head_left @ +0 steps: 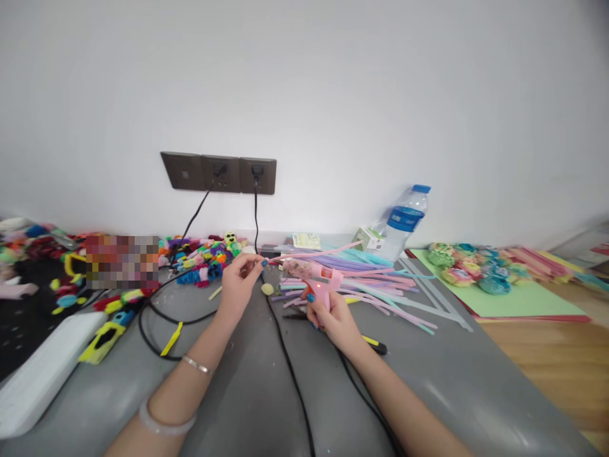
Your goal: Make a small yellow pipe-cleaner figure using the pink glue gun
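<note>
My left hand is closed in a pinch on one end of a pink pipe cleaner, which runs off to the right. My right hand grips a pink glue gun by its handle; a small light glows on its body. The gun's nozzle points left, close to the pinched fingers. From this angle I cannot tell whether the tip touches the stem. Beneath and behind the gun lies a spread of pastel pipe cleaners. A small round yellowish piece rests on the grey table between the hands.
Black cables cross the table from a wall socket panel. A water bottle leans by the wall. Right of it, fluffy flowers lie on green paper. Colourful figures crowd the left; a cutter is near my right wrist.
</note>
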Tool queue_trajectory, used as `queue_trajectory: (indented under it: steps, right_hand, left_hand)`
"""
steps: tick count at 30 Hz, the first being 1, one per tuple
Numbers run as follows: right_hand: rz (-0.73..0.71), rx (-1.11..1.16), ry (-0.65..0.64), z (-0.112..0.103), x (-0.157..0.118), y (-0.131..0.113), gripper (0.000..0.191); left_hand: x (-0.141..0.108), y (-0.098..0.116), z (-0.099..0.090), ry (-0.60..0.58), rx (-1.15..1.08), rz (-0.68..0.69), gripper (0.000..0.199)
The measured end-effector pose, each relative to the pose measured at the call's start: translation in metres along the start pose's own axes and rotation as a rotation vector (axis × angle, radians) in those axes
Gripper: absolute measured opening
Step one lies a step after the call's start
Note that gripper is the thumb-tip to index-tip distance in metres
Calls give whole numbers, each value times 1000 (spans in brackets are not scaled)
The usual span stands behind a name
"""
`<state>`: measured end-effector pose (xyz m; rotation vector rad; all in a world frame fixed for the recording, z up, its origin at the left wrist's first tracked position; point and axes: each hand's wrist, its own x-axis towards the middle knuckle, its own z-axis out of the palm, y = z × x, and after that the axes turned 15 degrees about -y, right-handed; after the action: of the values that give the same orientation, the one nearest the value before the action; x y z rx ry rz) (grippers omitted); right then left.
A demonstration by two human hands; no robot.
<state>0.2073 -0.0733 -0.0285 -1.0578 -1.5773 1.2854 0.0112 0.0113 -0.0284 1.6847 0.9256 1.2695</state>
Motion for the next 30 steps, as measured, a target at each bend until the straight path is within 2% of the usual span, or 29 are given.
queue_trajectory:
  steps: [9, 30]
  right_hand:
    - [-16, -35, -11, -1, 1, 4, 33]
    - [-19, -99, 18, -1, 2, 8, 34]
  left_hand:
    - [-1, 7, 2, -10, 36, 14, 11]
    - [1, 5, 1, 3, 100, 56, 9]
